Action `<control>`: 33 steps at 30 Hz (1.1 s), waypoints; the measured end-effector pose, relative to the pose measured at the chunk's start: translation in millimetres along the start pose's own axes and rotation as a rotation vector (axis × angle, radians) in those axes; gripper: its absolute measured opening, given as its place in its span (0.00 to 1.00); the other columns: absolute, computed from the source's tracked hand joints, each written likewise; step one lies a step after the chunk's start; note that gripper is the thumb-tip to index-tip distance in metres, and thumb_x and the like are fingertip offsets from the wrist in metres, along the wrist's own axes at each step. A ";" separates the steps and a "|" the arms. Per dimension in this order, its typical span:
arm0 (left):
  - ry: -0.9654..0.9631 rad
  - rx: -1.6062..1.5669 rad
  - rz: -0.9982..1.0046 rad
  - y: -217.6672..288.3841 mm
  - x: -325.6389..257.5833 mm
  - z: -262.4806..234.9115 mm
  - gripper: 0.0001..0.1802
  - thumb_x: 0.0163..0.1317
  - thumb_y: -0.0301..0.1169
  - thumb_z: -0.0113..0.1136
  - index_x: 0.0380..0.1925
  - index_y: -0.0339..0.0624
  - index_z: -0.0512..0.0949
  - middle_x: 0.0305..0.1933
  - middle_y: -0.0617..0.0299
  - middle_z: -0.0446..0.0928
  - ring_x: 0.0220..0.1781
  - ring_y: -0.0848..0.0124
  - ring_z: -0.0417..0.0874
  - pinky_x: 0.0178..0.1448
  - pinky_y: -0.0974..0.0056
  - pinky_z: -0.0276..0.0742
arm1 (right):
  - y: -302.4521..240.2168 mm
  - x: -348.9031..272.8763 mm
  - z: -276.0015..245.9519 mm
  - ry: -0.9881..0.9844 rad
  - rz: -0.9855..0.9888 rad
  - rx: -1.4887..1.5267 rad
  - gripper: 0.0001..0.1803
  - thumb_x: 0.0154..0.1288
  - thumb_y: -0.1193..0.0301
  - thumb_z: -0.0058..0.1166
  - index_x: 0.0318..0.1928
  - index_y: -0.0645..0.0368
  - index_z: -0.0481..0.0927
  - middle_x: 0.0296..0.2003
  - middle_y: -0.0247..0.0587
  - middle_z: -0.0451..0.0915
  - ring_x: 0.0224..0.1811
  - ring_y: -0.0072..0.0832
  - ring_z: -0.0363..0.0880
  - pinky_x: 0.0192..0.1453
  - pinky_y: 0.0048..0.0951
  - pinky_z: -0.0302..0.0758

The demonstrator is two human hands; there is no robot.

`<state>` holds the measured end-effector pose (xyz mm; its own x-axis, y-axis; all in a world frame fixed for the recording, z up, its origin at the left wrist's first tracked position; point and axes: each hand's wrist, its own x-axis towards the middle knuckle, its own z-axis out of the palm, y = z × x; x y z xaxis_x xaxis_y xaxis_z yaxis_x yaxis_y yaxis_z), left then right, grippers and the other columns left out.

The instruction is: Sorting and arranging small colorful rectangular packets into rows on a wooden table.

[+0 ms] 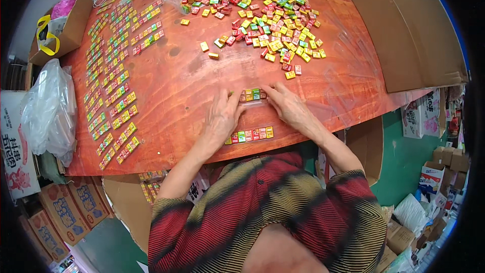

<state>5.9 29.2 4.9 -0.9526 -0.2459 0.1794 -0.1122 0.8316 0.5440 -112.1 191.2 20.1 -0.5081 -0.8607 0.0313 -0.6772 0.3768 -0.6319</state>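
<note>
A short row of small candy-coloured boxes (252, 95), yellow, green and brownish, lies on the red wooden table in front of me, apparently in a clear plastic tray. My left hand (222, 114) has its fingers closed against the left end of this row. At the opposite end, the fingers of my right hand (289, 107) press in the same way. Both hands partly cover the end boxes. Closer to my body, a second row (251, 134) of red, yellow and green boxes rests by the table edge, in what looks like another clear tray.
Loose small boxes (273, 15) form a big pile at the far side. Finished-looking rows (108, 81) stand in columns at left. Clear trays (328, 91) lie at right beside a large cardboard box (409, 30). Plastic bags (48, 106) hang off the left edge.
</note>
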 end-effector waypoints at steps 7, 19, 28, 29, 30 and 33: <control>0.064 0.261 0.221 -4.2 -9.8 3.6 0.27 0.47 0.33 0.61 0.49 0.37 0.69 0.38 0.54 0.69 0.41 0.59 0.70 0.41 0.59 0.68 | 11.5 -13.7 14.6 0.195 -0.174 -0.240 0.16 0.57 0.77 0.48 0.48 0.63 0.72 0.43 0.45 0.75 0.44 0.40 0.72 0.50 0.37 0.66; -0.234 0.175 0.130 -7.7 -4.3 4.0 0.39 0.51 0.42 0.59 0.61 0.39 0.57 0.67 0.49 0.50 0.68 0.49 0.49 0.65 0.45 0.51 | 7.0 -16.9 20.6 -0.137 -0.076 -0.385 0.41 0.53 0.55 0.52 0.63 0.62 0.55 0.64 0.46 0.54 0.68 0.42 0.48 0.68 0.53 0.41; -0.304 0.222 0.072 -4.2 -6.8 -0.1 0.42 0.51 0.49 0.56 0.62 0.40 0.55 0.67 0.47 0.50 0.69 0.49 0.47 0.65 0.39 0.46 | 1.5 -14.1 14.5 -0.178 -0.096 -0.392 0.46 0.52 0.43 0.46 0.62 0.64 0.55 0.64 0.50 0.52 0.68 0.47 0.46 0.66 0.59 0.40; -0.313 0.205 0.049 -3.1 -10.6 0.0 0.42 0.51 0.51 0.55 0.62 0.40 0.56 0.66 0.46 0.51 0.69 0.49 0.48 0.65 0.38 0.46 | -1.7 -16.7 14.9 -0.180 -0.095 -0.390 0.46 0.52 0.43 0.46 0.62 0.64 0.55 0.64 0.50 0.52 0.68 0.47 0.46 0.66 0.59 0.40; -0.316 0.205 0.046 0.0 -15.8 -1.3 0.42 0.51 0.51 0.55 0.62 0.40 0.56 0.66 0.46 0.51 0.69 0.49 0.48 0.65 0.38 0.46 | -7.4 -20.9 16.1 -0.196 -0.098 -0.377 0.46 0.52 0.43 0.45 0.62 0.65 0.55 0.64 0.51 0.52 0.68 0.47 0.46 0.66 0.59 0.40; -0.223 0.264 0.089 14.2 -38.6 -4.7 0.43 0.50 0.54 0.55 0.61 0.41 0.57 0.66 0.45 0.51 0.68 0.49 0.49 0.65 0.39 0.46 | -13.3 -31.0 30.9 -0.175 -0.104 -0.365 0.45 0.52 0.44 0.46 0.62 0.65 0.55 0.64 0.52 0.53 0.67 0.48 0.48 0.65 0.61 0.41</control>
<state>42.5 48.2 9.6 -0.9970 -0.0760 0.0175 -0.0673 0.9520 0.2988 -70.9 202.3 3.7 -0.3500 -0.9340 -0.0712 -0.8805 0.3540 -0.3152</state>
